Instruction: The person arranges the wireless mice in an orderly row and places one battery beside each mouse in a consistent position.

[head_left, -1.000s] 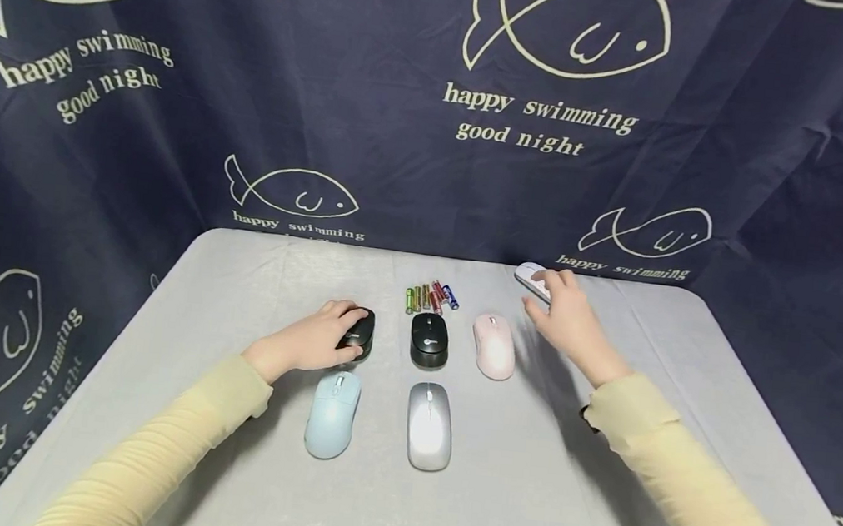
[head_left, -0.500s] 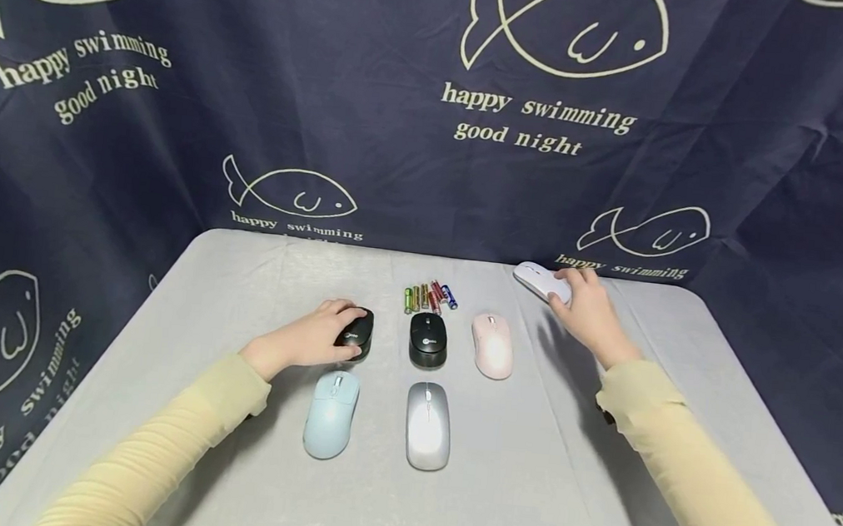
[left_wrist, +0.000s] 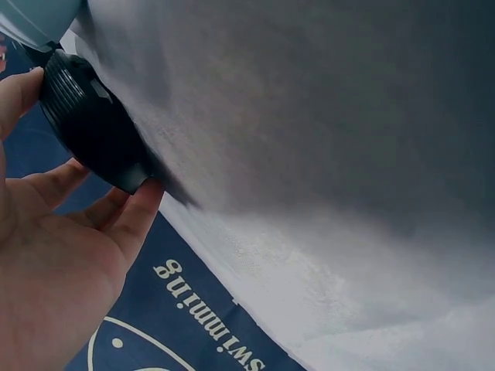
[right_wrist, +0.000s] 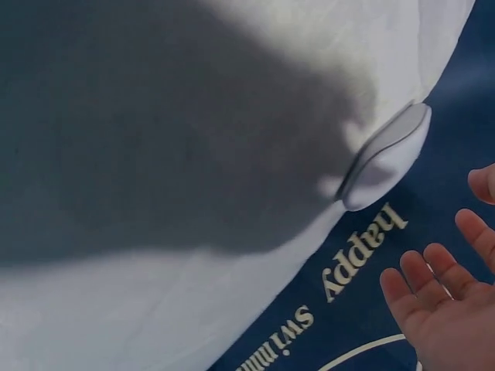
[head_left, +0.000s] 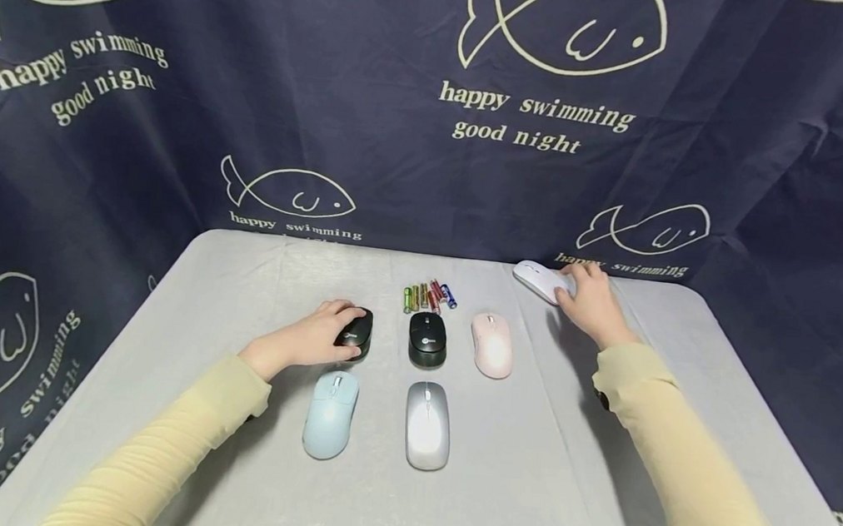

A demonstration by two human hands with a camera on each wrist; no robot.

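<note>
My left hand grips a black mouse by its sides. In the left wrist view the thumb and fingertips touch the edges of that black mouse. At the table's far right edge lies a white mouse. Over its right end, in the head view, hovers my right hand. The right wrist view shows this hand apart from the white mouse, fingers loosely extended with nothing in them.
Near the middle stand a second black mouse and a pink mouse. Closer lie a light blue mouse and a silver mouse. Several batteries sit behind them. A dark blue printed curtain surrounds the pale table.
My right hand has shifted right along the white mouse, uncovering more of it, and now stands off it. The left hand keeps its grip on the black mouse.
</note>
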